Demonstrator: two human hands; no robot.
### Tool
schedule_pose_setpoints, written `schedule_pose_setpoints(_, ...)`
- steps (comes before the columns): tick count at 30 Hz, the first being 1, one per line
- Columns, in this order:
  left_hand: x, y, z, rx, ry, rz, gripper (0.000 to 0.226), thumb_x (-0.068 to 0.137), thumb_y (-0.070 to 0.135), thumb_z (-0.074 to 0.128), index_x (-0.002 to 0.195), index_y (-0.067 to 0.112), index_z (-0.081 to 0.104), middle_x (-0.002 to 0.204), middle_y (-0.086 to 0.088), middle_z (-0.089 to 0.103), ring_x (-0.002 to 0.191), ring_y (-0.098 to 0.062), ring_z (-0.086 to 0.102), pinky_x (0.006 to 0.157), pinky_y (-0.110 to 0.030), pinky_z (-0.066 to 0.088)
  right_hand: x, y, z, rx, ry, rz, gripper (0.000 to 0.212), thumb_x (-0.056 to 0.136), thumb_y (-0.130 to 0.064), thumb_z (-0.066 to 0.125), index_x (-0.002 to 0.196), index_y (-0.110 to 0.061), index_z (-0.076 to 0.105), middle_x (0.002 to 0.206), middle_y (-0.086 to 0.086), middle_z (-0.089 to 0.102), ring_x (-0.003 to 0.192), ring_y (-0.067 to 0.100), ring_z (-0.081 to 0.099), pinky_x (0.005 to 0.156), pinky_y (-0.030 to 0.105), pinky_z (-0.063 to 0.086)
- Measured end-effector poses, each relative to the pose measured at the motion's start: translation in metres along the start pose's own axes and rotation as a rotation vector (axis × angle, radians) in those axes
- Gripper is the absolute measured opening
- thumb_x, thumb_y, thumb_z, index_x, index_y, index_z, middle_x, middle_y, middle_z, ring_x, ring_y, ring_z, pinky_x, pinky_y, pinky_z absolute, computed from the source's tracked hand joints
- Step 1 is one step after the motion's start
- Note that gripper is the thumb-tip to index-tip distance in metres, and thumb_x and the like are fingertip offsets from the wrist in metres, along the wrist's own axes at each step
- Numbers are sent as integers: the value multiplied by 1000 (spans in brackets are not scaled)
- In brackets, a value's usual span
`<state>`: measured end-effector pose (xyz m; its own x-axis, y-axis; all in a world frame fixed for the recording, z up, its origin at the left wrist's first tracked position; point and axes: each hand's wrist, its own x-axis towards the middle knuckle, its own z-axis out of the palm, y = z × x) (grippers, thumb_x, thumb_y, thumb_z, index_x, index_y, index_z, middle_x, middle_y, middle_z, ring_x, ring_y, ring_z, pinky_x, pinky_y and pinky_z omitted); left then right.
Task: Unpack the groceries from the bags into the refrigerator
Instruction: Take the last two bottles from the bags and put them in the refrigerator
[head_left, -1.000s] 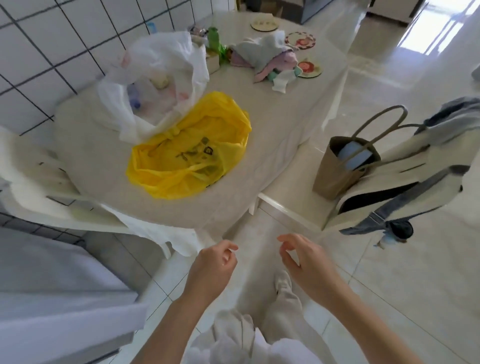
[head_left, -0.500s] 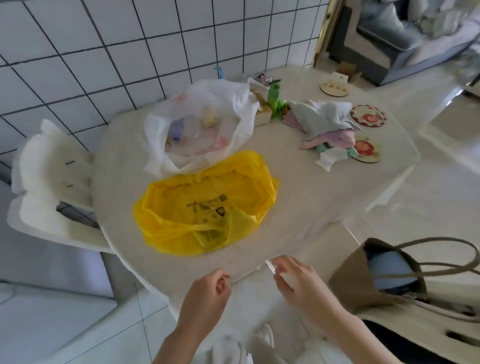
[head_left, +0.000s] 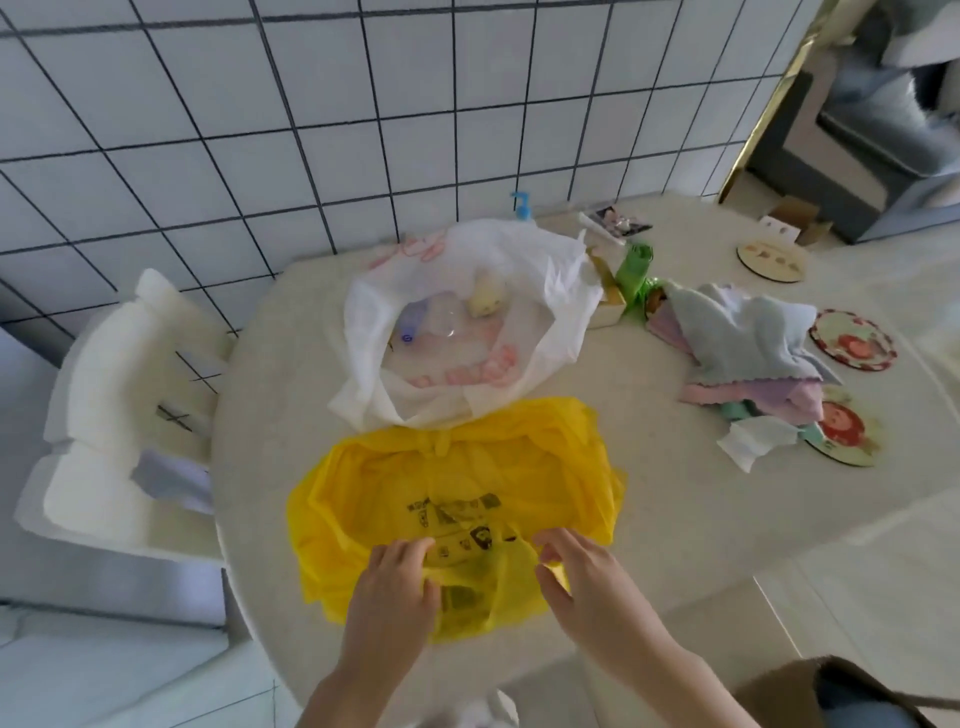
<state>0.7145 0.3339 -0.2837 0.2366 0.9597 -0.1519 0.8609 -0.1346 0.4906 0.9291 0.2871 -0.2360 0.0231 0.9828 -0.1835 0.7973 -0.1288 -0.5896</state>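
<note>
A yellow plastic bag (head_left: 457, 483) with black print lies on the round table (head_left: 675, 499), nearest to me. My left hand (head_left: 395, 592) and my right hand (head_left: 587, 582) both rest on its near edge, fingers pinching the crumpled plastic. Behind it stands a white plastic bag (head_left: 467, 312) with red lettering, open at the top. Inside that bag I see a pale yellow item (head_left: 485, 296) and a clear bluish bottle (head_left: 415, 322). What the yellow bag holds is hidden.
A white chair (head_left: 114, 415) stands left of the table against the tiled wall. Folded pastel cloths (head_left: 748, 364), round coasters (head_left: 852, 340), a green item (head_left: 636, 270) and a small box sit at the table's right. A brown paper bag (head_left: 810, 691) is at bottom right.
I have stepped up to the table and the view has turned toward the wall. Both hands rose from in front of my body onto the yellow bag's near edge.
</note>
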Motion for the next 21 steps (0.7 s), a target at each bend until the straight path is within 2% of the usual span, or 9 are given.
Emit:
schedule_pose_setpoints(5, 59, -4, -13, 62, 99, 53, 42, 79, 12, 65, 121, 14, 62, 114, -1, 61, 108, -24, 55, 89, -37, 51, 53, -7, -9, -17, 27, -39, 31, 97, -33, 49, 127, -27, 52, 117, -13, 58, 107, 4, 55, 85, 16, 45)
schedule_pose_setpoints(9, 106, 6, -25, 125, 163, 80, 47, 74, 11, 68, 120, 13, 63, 115, -4, 61, 109, -26, 55, 89, -38, 52, 99, -4, -22, -59, 35, -93, 31, 96, -34, 50, 126, -26, 53, 116, -12, 58, 108, 7, 56, 86, 18, 47)
schedule_pose_setpoints(13, 160, 14, -40, 210, 202, 169, 46, 73, 10, 63, 120, 13, 61, 113, -4, 58, 113, -26, 52, 95, -37, 50, 157, 4, -46, -125, 30, -164, 31, 95, -31, 52, 125, -23, 54, 117, -8, 59, 113, 13, 54, 90, 25, 45)
schedule_pose_setpoints(18, 234, 15, -55, 420, 214, 246, 42, 77, 12, 37, 110, 13, 64, 112, -7, 61, 119, -36, 52, 104, -44, 43, 234, 8, -85, -245, -2, -267, 34, 97, -28, 50, 130, -20, 50, 127, -5, 50, 119, 18, 45, 96, 31, 44)
schedule_pose_setpoints(19, 248, 12, -58, 453, 208, 254, 37, 78, 13, 39, 104, 13, 65, 115, -7, 62, 123, -38, 52, 104, -46, 43, 251, 9, -90, -269, 10, -301, 33, 96, -26, 52, 128, -18, 52, 126, -3, 51, 118, 20, 47, 95, 33, 46)
schedule_pose_setpoints(21, 272, 10, -63, 516, 182, 280, 18, 75, 9, 57, 90, 12, 67, 120, -10, 64, 128, -38, 50, 103, -49, 44, 286, 10, -98, -293, 26, -340, 32, 93, -21, 56, 125, -14, 56, 123, 1, 54, 116, 25, 48, 94, 37, 48)
